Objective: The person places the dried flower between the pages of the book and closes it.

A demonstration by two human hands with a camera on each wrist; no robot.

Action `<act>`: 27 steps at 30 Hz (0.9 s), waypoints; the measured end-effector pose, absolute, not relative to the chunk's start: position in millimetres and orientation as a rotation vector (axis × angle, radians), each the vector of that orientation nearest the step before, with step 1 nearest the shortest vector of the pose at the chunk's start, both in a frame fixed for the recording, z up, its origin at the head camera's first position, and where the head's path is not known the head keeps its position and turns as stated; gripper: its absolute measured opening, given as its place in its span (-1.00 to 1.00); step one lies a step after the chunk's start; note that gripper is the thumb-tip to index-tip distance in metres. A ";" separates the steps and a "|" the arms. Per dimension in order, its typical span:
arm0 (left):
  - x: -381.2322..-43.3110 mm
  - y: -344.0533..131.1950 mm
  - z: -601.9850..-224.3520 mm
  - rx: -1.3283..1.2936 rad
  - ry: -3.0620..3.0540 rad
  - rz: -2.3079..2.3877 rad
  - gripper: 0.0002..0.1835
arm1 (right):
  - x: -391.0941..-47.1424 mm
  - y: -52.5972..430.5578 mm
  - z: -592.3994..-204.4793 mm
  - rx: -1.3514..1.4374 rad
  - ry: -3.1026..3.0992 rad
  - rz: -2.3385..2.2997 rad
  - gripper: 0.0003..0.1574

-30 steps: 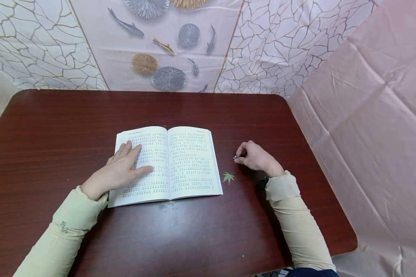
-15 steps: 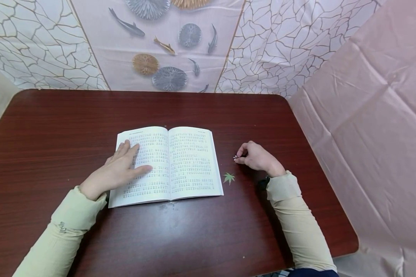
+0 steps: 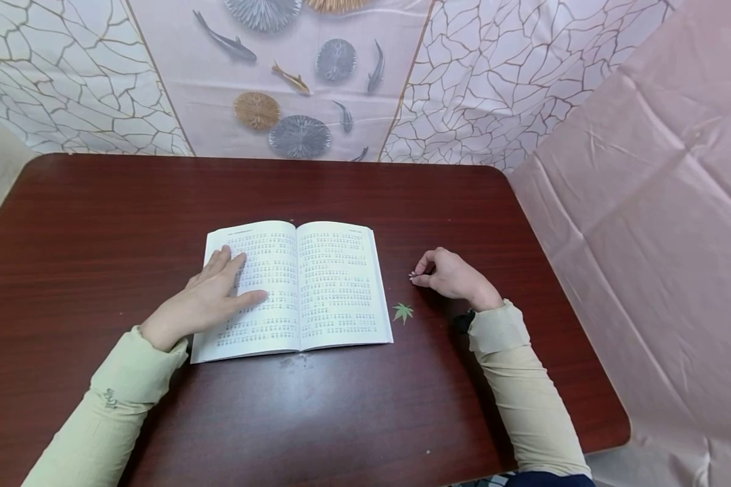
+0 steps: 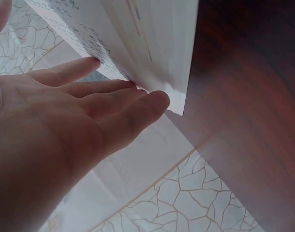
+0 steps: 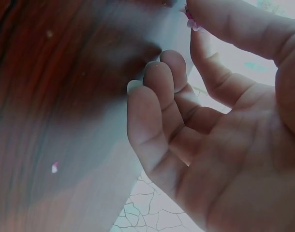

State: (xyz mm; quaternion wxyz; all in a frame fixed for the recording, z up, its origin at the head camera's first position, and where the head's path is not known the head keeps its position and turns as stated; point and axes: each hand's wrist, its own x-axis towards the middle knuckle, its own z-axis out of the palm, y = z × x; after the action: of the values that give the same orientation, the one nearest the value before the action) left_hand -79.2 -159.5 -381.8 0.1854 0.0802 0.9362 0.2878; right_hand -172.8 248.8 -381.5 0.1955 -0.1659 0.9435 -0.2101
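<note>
An open book (image 3: 335,291) with printed pages lies on the dark wooden table. My left hand (image 3: 204,301) rests on its left page, fingers spread and straight. In the left wrist view, the fingertips (image 4: 157,100) touch the page edge of the book (image 4: 171,53). To the right of the book, my right hand (image 3: 453,276) pinches a small pink and white flower-like piece (image 3: 412,276) between thumb and forefinger. The right wrist view shows that pink piece (image 5: 191,23) at the thumb tip, with the other fingers curled below. A green maple leaf (image 3: 403,312) lies between the book and this hand.
The dark red-brown table (image 3: 109,216) extends around the book. A tiny pink and white bit (image 5: 54,167) lies on it in the right wrist view. Patterned cloth (image 3: 335,135) hangs behind the table, and pink cloth (image 3: 664,237) hangs along the right side.
The left hand has shifted very slightly left on the page since the first frame. The right hand keeps its pinch on the flower-like piece. The head view drifts a little.
</note>
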 end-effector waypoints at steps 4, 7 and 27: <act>-79.1 -159.6 -381.5 0.226 2.639 0.812 0.05 | -173.4 247.5 -381.4 -0.463 2.641 -0.586 -0.89; -79.6 -159.7 -381.9 0.227 2.643 0.810 0.05 | -173.5 245.7 -381.1 -0.472 2.645 -0.591 -0.89; -79.3 -161.5 -383.4 0.223 2.653 0.810 0.02 | -171.4 220.7 -373.1 -0.528 2.634 -0.737 -0.82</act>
State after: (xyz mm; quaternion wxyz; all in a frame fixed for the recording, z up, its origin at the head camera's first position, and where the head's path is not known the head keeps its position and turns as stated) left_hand -79.3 -161.5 -383.4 0.1786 0.0789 0.9380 0.2863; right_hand -171.4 220.7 -373.1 0.1772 -0.1865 0.9305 -0.2606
